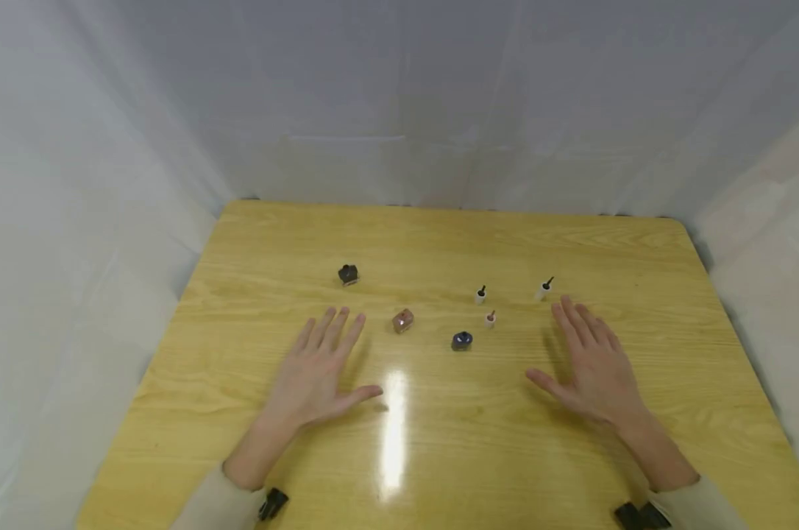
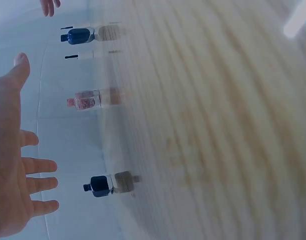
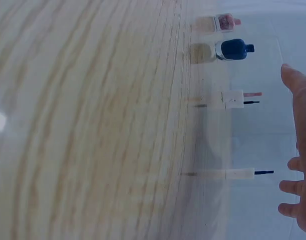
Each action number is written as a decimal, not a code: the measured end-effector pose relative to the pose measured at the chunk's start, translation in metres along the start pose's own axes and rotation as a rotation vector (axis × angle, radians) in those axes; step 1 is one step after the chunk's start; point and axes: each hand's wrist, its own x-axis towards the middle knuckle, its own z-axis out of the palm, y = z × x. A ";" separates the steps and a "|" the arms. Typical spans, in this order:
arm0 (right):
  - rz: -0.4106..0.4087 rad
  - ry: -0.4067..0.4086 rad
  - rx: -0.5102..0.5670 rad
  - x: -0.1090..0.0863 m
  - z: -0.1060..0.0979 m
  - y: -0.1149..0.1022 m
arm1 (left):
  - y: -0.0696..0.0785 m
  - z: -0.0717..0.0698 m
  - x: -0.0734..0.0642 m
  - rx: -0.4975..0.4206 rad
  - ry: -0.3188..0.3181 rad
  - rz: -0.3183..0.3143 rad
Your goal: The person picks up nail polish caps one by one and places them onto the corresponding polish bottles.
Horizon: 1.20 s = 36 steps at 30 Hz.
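Note:
My left hand is held over the left side of the table, fingers straight and spread, gripping nothing. Nearest to it are an uncapped black nail polish bottle and a pinkish-brown nail polish bottle. A dark blue nail polish bottle stands near the middle. My right hand has its fingers extended and thumb out, also holding nothing. Just beyond its fingertips, a white cap stands with its dark brush upward. Two shorter white caps stand to the left, one dark-brushed, one pink-brushed.
The light wooden table reflects a bright streak of light near the front. Pale sheeting hangs behind the table and along both sides. A black strap piece sits at my left sleeve.

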 end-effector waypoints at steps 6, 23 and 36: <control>-0.010 -0.009 0.002 0.005 0.005 -0.001 | 0.006 0.002 0.008 0.006 0.004 0.034; -0.112 -0.007 0.058 0.026 0.017 0.000 | 0.002 0.011 0.039 0.050 -0.014 0.086; -0.152 -0.065 0.104 0.045 0.024 -0.006 | -0.008 0.018 0.056 0.065 -0.087 0.148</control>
